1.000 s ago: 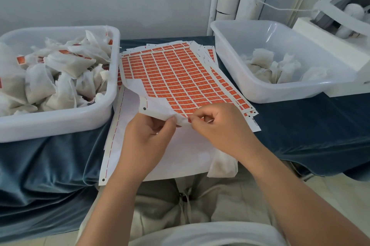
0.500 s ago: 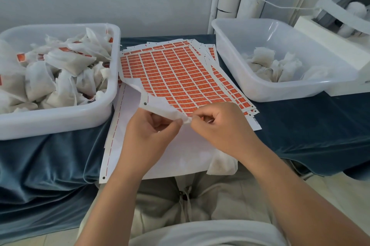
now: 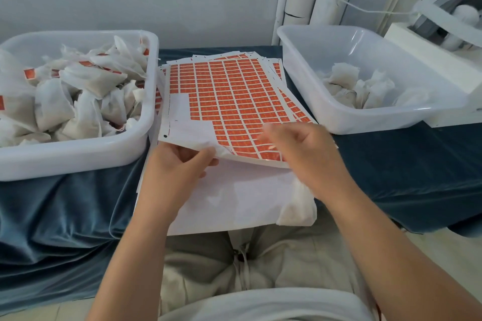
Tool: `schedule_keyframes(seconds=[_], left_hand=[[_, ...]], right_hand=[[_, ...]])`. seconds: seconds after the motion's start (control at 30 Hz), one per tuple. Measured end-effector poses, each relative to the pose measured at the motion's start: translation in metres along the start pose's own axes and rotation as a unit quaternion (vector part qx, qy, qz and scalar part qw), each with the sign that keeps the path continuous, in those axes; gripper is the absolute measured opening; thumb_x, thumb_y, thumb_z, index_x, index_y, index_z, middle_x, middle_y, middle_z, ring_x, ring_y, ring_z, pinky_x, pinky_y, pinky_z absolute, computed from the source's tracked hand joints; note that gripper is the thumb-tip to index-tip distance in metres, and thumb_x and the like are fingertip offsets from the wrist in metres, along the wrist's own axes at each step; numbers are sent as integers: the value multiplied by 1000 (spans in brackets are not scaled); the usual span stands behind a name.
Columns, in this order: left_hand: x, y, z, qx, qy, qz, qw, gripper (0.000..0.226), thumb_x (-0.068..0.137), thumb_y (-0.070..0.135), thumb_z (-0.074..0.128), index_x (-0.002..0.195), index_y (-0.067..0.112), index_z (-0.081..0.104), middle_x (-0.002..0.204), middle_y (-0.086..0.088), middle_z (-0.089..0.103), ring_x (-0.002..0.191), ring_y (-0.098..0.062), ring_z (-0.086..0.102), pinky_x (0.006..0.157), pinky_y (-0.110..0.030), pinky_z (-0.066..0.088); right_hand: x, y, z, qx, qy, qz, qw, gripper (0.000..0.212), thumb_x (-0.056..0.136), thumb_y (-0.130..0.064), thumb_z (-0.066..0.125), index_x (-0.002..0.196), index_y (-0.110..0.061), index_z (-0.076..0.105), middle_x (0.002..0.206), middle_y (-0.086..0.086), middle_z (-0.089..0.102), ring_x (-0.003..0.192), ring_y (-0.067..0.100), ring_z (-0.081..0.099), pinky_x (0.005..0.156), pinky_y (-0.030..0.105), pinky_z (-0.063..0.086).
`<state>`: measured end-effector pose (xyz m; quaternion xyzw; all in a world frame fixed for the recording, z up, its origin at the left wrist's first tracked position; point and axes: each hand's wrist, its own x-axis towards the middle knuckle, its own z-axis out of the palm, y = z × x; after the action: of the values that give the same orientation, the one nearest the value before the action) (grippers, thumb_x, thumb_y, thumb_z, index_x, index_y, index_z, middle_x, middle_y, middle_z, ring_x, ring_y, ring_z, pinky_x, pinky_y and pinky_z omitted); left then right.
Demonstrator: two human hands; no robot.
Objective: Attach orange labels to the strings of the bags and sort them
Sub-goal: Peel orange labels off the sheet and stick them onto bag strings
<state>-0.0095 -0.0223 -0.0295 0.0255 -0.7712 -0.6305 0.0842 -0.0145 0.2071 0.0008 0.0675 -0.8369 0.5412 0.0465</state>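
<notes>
While the left hand pinched the near edge of the label sheet, thumb on top and fingers beneath, the right hand hovered, blurred, over its near right corner; whether it held anything could not be told. The sheet looked thin, light and floppy, and its orange labels were probably best peeled from a corner. A soft bag lay under the right wrist. Labelled bags filled the left bin, and plain bags lay in the right bin.
</notes>
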Motion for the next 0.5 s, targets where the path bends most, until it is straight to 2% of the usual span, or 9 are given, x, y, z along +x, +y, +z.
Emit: schedule_keyframes(seconds=[0.07,0.1,0.13,0.23,0.3,0.37,0.4,0.47,0.5], left_hand=[[-2,2,-1,39,-27,11,999,20,91,37,79,99,53,70,93,22,79,84,-4,77,74,-34,64],[-4,4,-1,49,-43,26,998,21,90,38,79,96,56,71,93,22,79,85,-3,77,76,-34,63],[-6,5,0,52,-56,43,996,24,90,38,79,96,60,71,93,23,79,86,-2,77,76,-32,61],[-8,10,3,62,-66,64,994,38,90,34,79,96,70,66,94,28,77,87,2,75,73,-25,57],[-8,8,3,64,-63,55,994,40,90,35,79,95,72,65,95,31,76,89,5,73,72,-21,55],[-6,3,3,60,-59,34,996,31,89,38,79,98,65,68,96,29,77,90,4,74,75,-26,58],[-5,0,2,54,-56,23,997,23,90,38,78,100,58,71,95,27,78,90,1,75,77,-30,59],[-2,-4,0,37,-44,11,998,16,94,33,76,104,45,72,90,19,80,84,-6,77,75,-34,61],[-1,-5,-1,23,-35,4,999,17,96,30,75,107,42,70,89,17,80,82,-8,78,72,-33,62]], right_hand=[[-5,-2,16,-92,-2,-56,994,37,91,-67,65,95,-34,80,87,-30,73,88,-7,69,72,17,55],[-6,-1,23,-124,2,-77,989,38,89,-68,68,97,-33,80,81,-31,70,83,-10,67,66,12,52],[-5,1,29,-145,1,-90,985,37,89,-65,70,102,-31,80,82,-31,69,82,-10,66,65,10,50],[-2,6,33,-154,-12,-102,983,25,96,-47,72,106,-27,81,95,-20,76,86,-2,69,74,15,55],[-2,10,29,-138,-14,-104,985,16,98,-39,71,96,-27,81,86,-21,74,83,-1,68,72,13,51],[-1,13,24,-111,-9,-86,990,15,99,-37,70,89,-30,79,82,-25,72,83,-4,68,70,9,48],[1,15,21,-79,1,-66,995,15,100,-39,69,90,-32,79,87,-26,74,87,-4,70,72,8,50],[2,12,14,63,41,0,997,11,100,-45,67,100,-41,77,100,-25,76,95,-2,74,80,16,60],[4,9,10,146,58,43,987,10,99,-48,68,103,-44,76,105,-23,77,97,1,75,84,25,63]])
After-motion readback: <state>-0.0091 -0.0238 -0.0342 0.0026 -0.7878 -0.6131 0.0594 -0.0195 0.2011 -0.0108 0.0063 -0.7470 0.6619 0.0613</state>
